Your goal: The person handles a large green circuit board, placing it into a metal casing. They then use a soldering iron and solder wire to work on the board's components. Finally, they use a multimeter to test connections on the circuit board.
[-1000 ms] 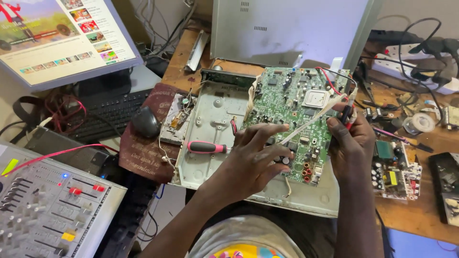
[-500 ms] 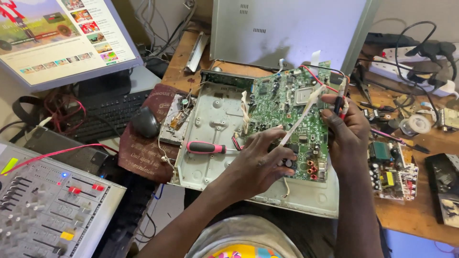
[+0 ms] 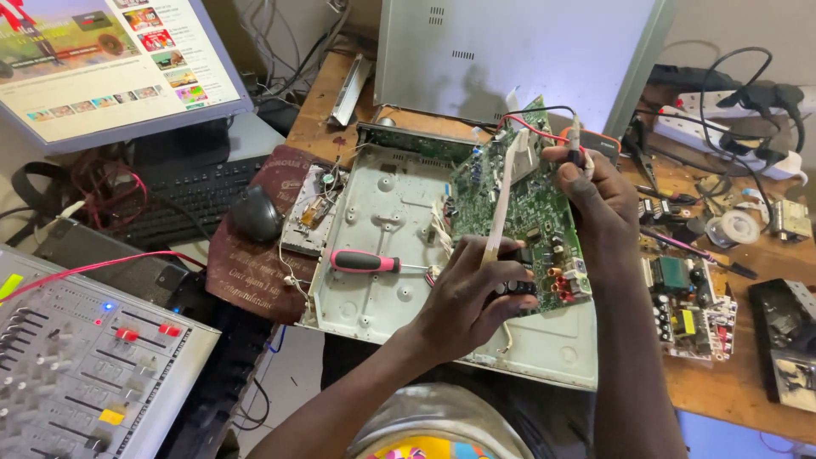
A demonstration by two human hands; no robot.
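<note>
A green circuit board (image 3: 534, 204) stands tilted up over an open grey metal chassis (image 3: 382, 221). My left hand (image 3: 472, 297) grips the board's near edge by its black and coloured connectors. My right hand (image 3: 599, 191) holds the board's far right edge, with thin red and black wires (image 3: 544, 127) running past its fingers. A white flat ribbon cable (image 3: 500, 200) hangs across the board's face. A red and black screwdriver (image 3: 367, 262) lies inside the chassis, left of my left hand.
A monitor (image 3: 102, 59), keyboard (image 3: 183, 200) and mouse (image 3: 255, 214) sit at the left. An audio mixer (image 3: 76, 374) is at the lower left. A smaller circuit board (image 3: 687, 306), solder reel (image 3: 735, 228), power strip (image 3: 722, 127) and loose parts crowd the wooden desk at right.
The green board has been lifted from lying nearly flat to standing steeply on edge. My right hand moved up to its top right edge; my left hand stayed at its lower edge.
</note>
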